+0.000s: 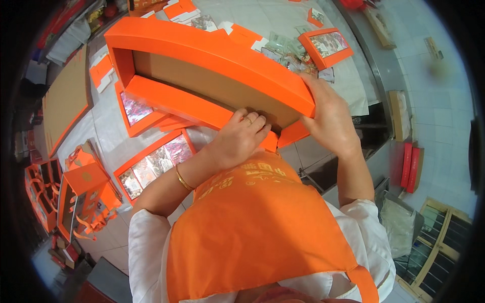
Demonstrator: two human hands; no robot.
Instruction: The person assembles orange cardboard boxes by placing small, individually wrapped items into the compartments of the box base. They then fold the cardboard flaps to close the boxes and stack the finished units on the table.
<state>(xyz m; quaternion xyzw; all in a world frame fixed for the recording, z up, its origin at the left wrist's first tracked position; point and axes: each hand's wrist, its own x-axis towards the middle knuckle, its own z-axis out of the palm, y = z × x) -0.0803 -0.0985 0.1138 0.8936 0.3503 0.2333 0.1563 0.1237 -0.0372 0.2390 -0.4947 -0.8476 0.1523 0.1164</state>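
- Nearest me, at six o'clock: my orange apron (252,237).
- The large orange box (202,55) lies at twelve, long axis running ten to two, touching both hands.
- My right hand (333,118) grasps its two o'clock end; my left hand (240,136) bends over its near wall, its grip unclear.
- Its recess shows a brown panel (187,78).
- At nine, a shallow orange box (150,152) shows patterned sections, contents or print.

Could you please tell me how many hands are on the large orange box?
2: the left hand at the near wall of the large orange box, toward its right, and the right hand gripping its right end. Both hands are plainly visible.
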